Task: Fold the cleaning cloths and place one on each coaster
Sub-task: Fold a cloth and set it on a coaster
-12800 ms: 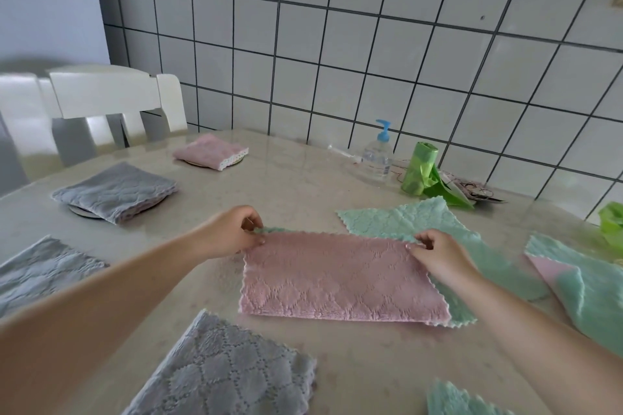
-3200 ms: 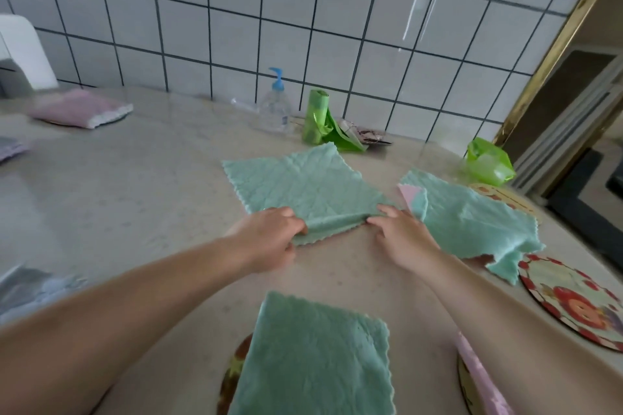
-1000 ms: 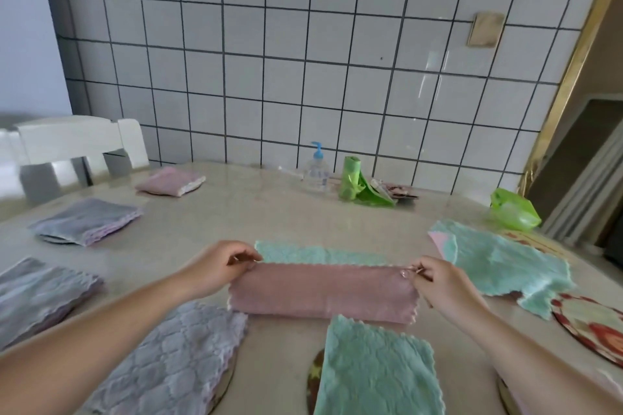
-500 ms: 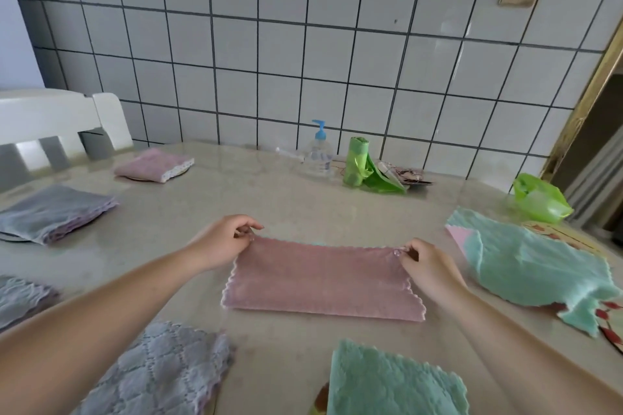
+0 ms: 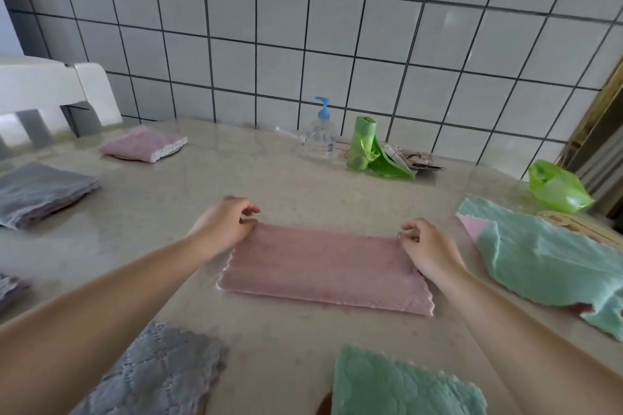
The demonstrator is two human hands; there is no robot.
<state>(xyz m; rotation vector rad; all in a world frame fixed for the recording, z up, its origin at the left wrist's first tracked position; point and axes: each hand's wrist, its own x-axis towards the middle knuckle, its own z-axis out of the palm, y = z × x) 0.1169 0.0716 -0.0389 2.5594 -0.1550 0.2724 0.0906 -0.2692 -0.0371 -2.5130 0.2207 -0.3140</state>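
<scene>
A cloth folded in half, pink side up [image 5: 323,268], lies flat in the middle of the table. My left hand [image 5: 225,224] pinches its far left corner and my right hand [image 5: 425,248] pinches its far right corner. Folded cloths lie around it: a pink one [image 5: 143,143] on a coaster at the far left, a grey one [image 5: 40,190] on the left, a grey one [image 5: 158,377] near me and a green one [image 5: 401,387] on a coaster at the bottom edge. An unfolded green cloth [image 5: 546,261] lies crumpled on the right over a patterned coaster [image 5: 583,224].
Against the tiled wall stand a pump bottle [image 5: 320,136], a roll of green bags [image 5: 362,143] and a crumpled green bag [image 5: 556,187]. A white chair [image 5: 50,91] stands at the table's far left. Another grey cloth [image 5: 8,286] shows at the left edge.
The green strip behind the pink cloth is now covered; the fold is laid flat on the table. Both hands stay at the far corners.
</scene>
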